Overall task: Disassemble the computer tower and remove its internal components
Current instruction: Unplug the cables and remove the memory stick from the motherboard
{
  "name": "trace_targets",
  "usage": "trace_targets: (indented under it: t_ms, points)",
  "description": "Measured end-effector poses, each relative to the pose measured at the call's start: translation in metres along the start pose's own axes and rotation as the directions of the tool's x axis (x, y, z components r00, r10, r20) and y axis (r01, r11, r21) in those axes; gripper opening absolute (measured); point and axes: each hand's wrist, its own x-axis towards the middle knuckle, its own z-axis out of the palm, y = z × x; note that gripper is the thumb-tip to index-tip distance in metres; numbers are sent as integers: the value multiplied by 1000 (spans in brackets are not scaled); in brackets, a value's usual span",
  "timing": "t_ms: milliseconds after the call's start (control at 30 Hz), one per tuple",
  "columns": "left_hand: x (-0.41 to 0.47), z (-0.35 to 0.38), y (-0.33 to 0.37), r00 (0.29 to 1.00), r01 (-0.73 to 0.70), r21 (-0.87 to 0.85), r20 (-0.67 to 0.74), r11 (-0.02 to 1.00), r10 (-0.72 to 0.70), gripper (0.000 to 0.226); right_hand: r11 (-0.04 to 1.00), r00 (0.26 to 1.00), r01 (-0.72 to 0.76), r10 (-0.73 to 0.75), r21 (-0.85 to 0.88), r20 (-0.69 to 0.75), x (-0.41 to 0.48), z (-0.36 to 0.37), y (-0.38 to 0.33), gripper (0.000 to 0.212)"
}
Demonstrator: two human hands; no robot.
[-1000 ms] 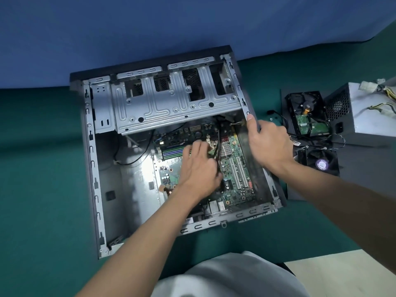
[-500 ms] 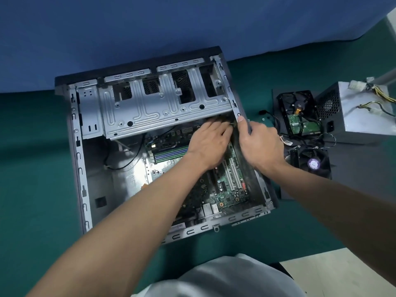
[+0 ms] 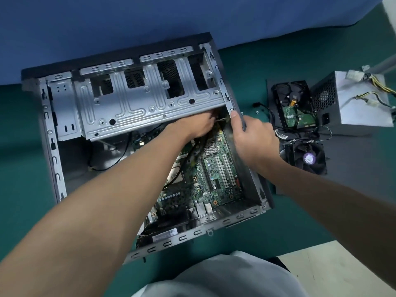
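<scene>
1 case point(image 3: 53, 159) holds motherboard point(image 3: 214, 174); right hand point(image 3: 255, 140) grips its rim; left hand point(image 3: 192, 127) grip unclear.

The left hand's point(image 3: 194, 125) fingertips, blurred, disappear under the drive cage point(image 3: 128, 103) of the computer tower point(image 3: 53, 159); what they touch cannot be told. The forearm covers part of the motherboard point(image 3: 216, 168). The cables of the power supply point(image 3: 362, 108) run off the right edge.

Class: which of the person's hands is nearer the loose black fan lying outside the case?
Right. The right hand grips the case wall beside the fan; the left hand reaches under the drive cage, farther in.
</scene>
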Motion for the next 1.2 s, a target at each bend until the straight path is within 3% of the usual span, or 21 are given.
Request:
trace_targets:
  t_ms: [200, 367, 467, 633, 767, 900, 1100, 1200]
  points:
    - [13, 6, -15, 983, 105, -56, -143, 993, -112, 8, 1000, 1000, 20, -20, 9, -13, 0, 1, 1, 54]
    - [18, 16, -10, 986, 152, -110, -49, 982, -158, 30, 999, 999, 29, -29, 14, -18, 1, 2, 1, 53]
    - [18, 20, -4, 979, 181, -191, -61, 965, -195, 31, 999, 999, 30, -29, 12, -25, 1, 2, 1, 54]
    - [12, 34, 4, 946, 323, -264, 70, 909, -316, 20, 1000, 1000, 13, -13, -3, -13, 2, 2, 1, 53]
    - [10, 42, 5, 915, 398, -250, 37, 883, -402, 25, 1000, 1000, 5, -5, -6, -11, 2, 2, 0, 51]
    - [6, 47, 6, 923, 374, -234, 4, 897, -384, 18, 1000, 1000, 2, -2, 3, -6, 3, 1, -1, 52]
    - [7, 47, 5, 934, 351, -216, 9, 911, -358, 30, 1000, 1000, 2, -2, -8, -1, 2, 0, -1, 52]
    - [5, 51, 6, 942, 323, -206, -26, 924, -335, 17, 1000, 1000, 3, -3, -13, -7, 2, -1, -2, 52]
